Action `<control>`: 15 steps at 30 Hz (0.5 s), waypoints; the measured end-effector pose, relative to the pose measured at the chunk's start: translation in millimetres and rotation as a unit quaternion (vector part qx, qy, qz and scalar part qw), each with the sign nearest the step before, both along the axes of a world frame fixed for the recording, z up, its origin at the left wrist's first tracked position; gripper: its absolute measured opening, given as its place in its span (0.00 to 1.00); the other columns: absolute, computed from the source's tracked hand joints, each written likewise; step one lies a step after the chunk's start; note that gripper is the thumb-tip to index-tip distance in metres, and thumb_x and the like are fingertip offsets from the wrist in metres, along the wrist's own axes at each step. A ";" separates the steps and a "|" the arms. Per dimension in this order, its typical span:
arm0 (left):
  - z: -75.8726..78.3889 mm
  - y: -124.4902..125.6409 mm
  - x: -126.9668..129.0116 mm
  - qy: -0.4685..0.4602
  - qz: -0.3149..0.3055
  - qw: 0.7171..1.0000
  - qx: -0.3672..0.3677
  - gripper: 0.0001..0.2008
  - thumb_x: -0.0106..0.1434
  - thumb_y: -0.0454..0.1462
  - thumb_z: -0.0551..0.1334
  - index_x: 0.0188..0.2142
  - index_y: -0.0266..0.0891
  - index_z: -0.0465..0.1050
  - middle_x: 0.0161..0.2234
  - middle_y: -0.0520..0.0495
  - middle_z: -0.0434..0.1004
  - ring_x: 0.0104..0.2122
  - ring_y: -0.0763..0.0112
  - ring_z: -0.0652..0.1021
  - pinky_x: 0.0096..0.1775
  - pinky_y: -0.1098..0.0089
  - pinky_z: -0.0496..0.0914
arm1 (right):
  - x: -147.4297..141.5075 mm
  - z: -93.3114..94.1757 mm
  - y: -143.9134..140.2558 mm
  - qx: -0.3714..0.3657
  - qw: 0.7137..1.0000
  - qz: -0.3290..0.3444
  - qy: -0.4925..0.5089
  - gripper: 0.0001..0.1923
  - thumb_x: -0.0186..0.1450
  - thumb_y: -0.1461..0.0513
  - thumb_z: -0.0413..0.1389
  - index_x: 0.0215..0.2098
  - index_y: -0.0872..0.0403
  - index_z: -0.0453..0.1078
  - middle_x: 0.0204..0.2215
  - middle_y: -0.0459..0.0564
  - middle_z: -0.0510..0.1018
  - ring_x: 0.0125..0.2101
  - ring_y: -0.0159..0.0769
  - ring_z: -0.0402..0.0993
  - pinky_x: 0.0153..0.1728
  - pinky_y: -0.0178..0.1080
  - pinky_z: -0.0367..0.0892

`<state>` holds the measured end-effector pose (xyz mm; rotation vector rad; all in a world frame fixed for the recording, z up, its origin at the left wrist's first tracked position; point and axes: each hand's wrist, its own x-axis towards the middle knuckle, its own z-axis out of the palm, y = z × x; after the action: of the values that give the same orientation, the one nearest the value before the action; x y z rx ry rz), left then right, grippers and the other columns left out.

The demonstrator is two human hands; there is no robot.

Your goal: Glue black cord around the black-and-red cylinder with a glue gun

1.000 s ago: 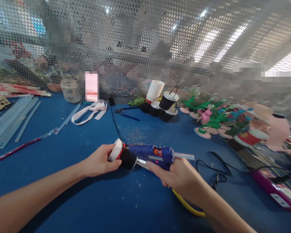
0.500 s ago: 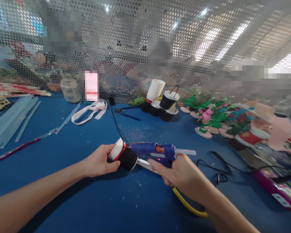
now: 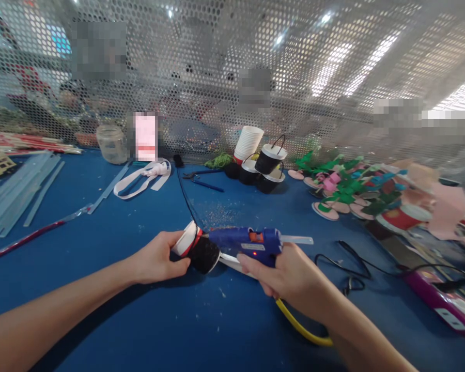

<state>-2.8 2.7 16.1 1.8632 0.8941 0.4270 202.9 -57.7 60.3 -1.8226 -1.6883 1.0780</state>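
My left hand [image 3: 158,261] grips a small cup [image 3: 196,250] laid on its side, white at the rim with a red band and a black glittery body. My right hand [image 3: 290,276] holds a blue hot glue gun [image 3: 248,243] with its nozzle touching the cup near the red band. A clear glue stick juts from the gun's back and a small red light glows on its side. A yellow cord [image 3: 298,328] runs from under my right hand toward me. Both hands hover just above the blue table [image 3: 101,248].
Finished black cups with handles [image 3: 267,165] and a stack of white cups [image 3: 248,142] stand at the back centre. Green and pink craft pieces [image 3: 344,191] lie right, clear glue sticks [image 3: 19,188] left, a white ribbon [image 3: 143,178], a jar [image 3: 112,144], black cables [image 3: 352,266]. Perforated mesh screens other people behind.
The glue gun has levelled out and its nozzle has stayed on the cup; both hands shifted only slightly.
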 end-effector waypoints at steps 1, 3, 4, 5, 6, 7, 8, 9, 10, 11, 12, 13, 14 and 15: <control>-0.1 -0.1 -0.1 -0.002 -0.001 1.000 0.004 0.09 0.48 0.33 0.54 0.31 0.32 0.65 0.23 0.53 0.64 0.23 0.78 0.64 0.26 0.77 0.61 | -0.1 0.5 0.1 0.003 1.000 -0.003 -0.010 0.14 0.53 0.54 0.49 0.20 0.57 0.64 0.06 0.40 0.60 0.10 0.25 0.57 0.12 0.29 0.56; -0.5 -0.2 -0.2 -0.003 -0.003 1.000 0.010 0.09 0.49 0.32 0.54 0.31 0.32 0.65 0.23 0.53 0.64 0.23 0.78 0.63 0.26 0.77 0.61 | -0.7 1.4 0.3 0.005 1.000 -0.001 -0.009 0.14 0.53 0.54 0.49 0.20 0.57 0.64 0.06 0.40 0.60 0.10 0.25 0.57 0.12 0.29 0.56; -0.9 -0.2 -0.3 -0.001 -0.003 1.000 0.010 0.09 0.49 0.32 0.54 0.31 0.32 0.65 0.23 0.53 0.65 0.23 0.78 0.64 0.26 0.76 0.61 | -1.1 1.6 0.4 0.007 1.000 0.003 0.000 0.14 0.53 0.54 0.49 0.20 0.57 0.64 0.06 0.40 0.60 0.10 0.25 0.57 0.12 0.28 0.56; -1.3 -0.1 -0.3 0.000 -0.004 1.000 0.009 0.09 0.49 0.32 0.53 0.31 0.32 0.65 0.24 0.52 0.65 0.23 0.77 0.64 0.27 0.76 0.61 | -1.6 1.6 0.4 0.009 1.000 0.005 0.006 0.14 0.53 0.54 0.49 0.20 0.56 0.64 0.06 0.40 0.60 0.10 0.25 0.57 0.11 0.28 0.56; -1.6 0.0 -0.3 0.000 -0.005 1.000 0.008 0.09 0.49 0.33 0.53 0.31 0.32 0.65 0.24 0.52 0.65 0.23 0.77 0.64 0.27 0.76 0.61 | -2.1 1.4 0.6 0.012 1.000 0.002 0.009 0.14 0.53 0.54 0.49 0.20 0.56 0.64 0.06 0.40 0.60 0.09 0.25 0.57 0.11 0.28 0.56; -1.9 0.1 -0.2 -0.002 -0.006 1.000 0.008 0.09 0.49 0.33 0.53 0.31 0.32 0.65 0.24 0.52 0.66 0.23 0.77 0.65 0.27 0.76 0.62 | -2.5 0.9 0.8 0.017 1.000 -0.004 0.006 0.14 0.53 0.54 0.49 0.20 0.56 0.64 0.06 0.40 0.60 0.09 0.25 0.57 0.11 0.28 0.56; -1.9 0.2 -0.2 -0.004 -0.008 1.000 0.009 0.09 0.49 0.33 0.54 0.32 0.32 0.65 0.24 0.52 0.66 0.23 0.77 0.65 0.27 0.76 0.62 | -2.7 0.1 1.0 0.023 1.000 -0.014 0.000 0.14 0.53 0.54 0.49 0.19 0.56 0.64 0.06 0.40 0.60 0.09 0.25 0.56 0.11 0.28 0.56; -1.8 0.2 -0.1 -0.007 -0.010 1.000 0.011 0.09 0.49 0.32 0.54 0.32 0.32 0.65 0.24 0.52 0.66 0.23 0.77 0.65 0.27 0.77 0.62 | -2.7 -0.8 1.3 0.029 0.999 -0.025 -0.008 0.14 0.53 0.54 0.49 0.18 0.57 0.64 0.06 0.40 0.60 0.09 0.25 0.56 0.10 0.28 0.56; -1.6 0.2 -0.1 -0.008 -0.012 1.000 0.013 0.10 0.48 0.32 0.54 0.32 0.32 0.66 0.24 0.53 0.66 0.23 0.77 0.64 0.26 0.77 0.61 | -2.6 -1.8 1.6 0.035 0.999 -0.033 -0.011 0.15 0.53 0.54 0.49 0.18 0.57 0.64 0.05 0.40 0.60 0.08 0.25 0.56 0.10 0.28 0.55; -1.2 0.2 0.0 -0.008 -0.013 1.000 0.016 0.10 0.48 0.32 0.54 0.32 0.32 0.66 0.23 0.53 0.65 0.23 0.78 0.64 0.26 0.77 0.61 | -2.2 -2.8 1.8 0.038 0.999 -0.033 -0.009 0.15 0.53 0.54 0.49 0.18 0.57 0.64 0.05 0.40 0.59 0.08 0.25 0.56 0.10 0.28 0.55; -0.9 0.1 0.0 -0.007 -0.012 1.000 0.017 0.10 0.48 0.32 0.54 0.32 0.32 0.66 0.23 0.53 0.65 0.23 0.78 0.63 0.26 0.77 0.61 | -1.8 -3.6 2.0 0.038 0.999 -0.028 -0.003 0.15 0.53 0.54 0.49 0.18 0.57 0.64 0.05 0.40 0.59 0.08 0.25 0.56 0.10 0.28 0.55; -0.7 0.1 0.0 -0.006 -0.012 1.000 0.017 0.10 0.48 0.32 0.54 0.32 0.32 0.66 0.22 0.54 0.64 0.22 0.78 0.63 0.25 0.78 0.60 | -1.3 -4.2 2.1 0.037 0.999 -0.023 0.002 0.15 0.53 0.54 0.49 0.18 0.57 0.64 0.05 0.40 0.59 0.08 0.24 0.55 0.10 0.28 0.55; -0.6 0.0 0.0 -0.005 -0.012 1.000 0.018 0.09 0.48 0.32 0.54 0.31 0.32 0.66 0.22 0.54 0.64 0.22 0.78 0.63 0.25 0.78 0.60 | -0.8 -4.5 2.2 0.035 0.999 -0.020 0.004 0.15 0.53 0.54 0.49 0.18 0.57 0.64 0.05 0.40 0.59 0.08 0.24 0.55 0.10 0.28 0.55; -0.5 0.0 0.0 -0.005 -0.011 1.000 0.019 0.09 0.48 0.32 0.54 0.31 0.32 0.66 0.22 0.54 0.64 0.22 0.78 0.63 0.25 0.78 0.60 | -0.5 -4.5 2.3 0.034 0.999 -0.019 0.003 0.14 0.53 0.54 0.49 0.18 0.57 0.64 0.05 0.40 0.59 0.08 0.24 0.55 0.10 0.28 0.55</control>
<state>-2.8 2.7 15.6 1.9018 0.8635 0.4417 202.4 -55.5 55.8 -1.8007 -1.6585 0.9979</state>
